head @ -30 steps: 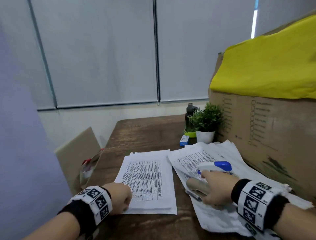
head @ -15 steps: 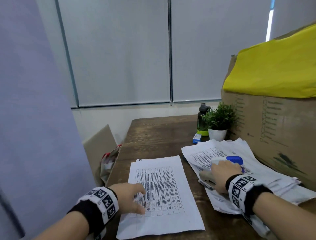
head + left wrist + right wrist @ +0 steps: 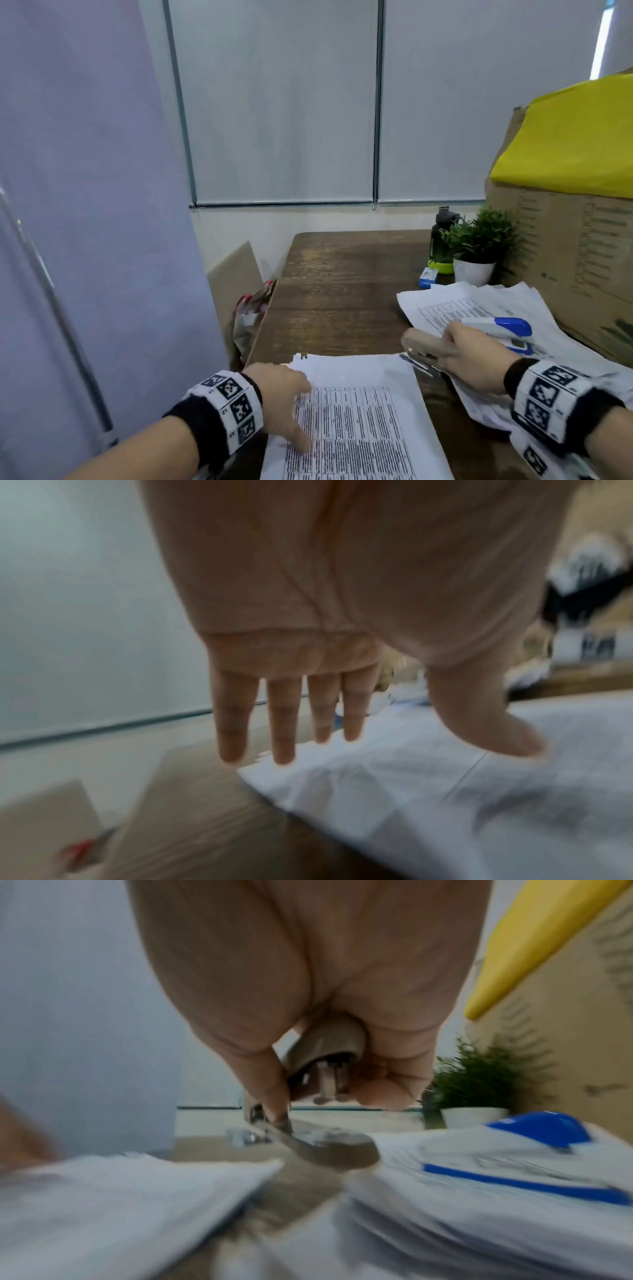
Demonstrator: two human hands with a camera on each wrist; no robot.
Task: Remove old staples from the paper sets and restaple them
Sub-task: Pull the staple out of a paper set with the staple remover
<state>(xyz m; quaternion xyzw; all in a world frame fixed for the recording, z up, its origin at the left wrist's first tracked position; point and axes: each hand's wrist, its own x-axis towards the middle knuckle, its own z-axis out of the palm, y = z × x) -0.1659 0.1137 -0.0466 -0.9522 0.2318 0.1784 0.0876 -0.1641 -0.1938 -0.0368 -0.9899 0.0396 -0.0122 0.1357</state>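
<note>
Item: paper set (image 3: 356, 421), drawn nearer under your flat, empty left hand (image 3: 284, 394). Right hand (image 3: 476, 359) had stayed clamped around beige stapler (image 3: 428, 344); restapling presumably next.

Both forearms are bare and sleeveless, and each wrist wears a black elastic band wrapped by a white strap printed with square black-and-white marker codes, on the left wrist (image 3: 226, 407) and the right wrist (image 3: 551, 401).
</note>
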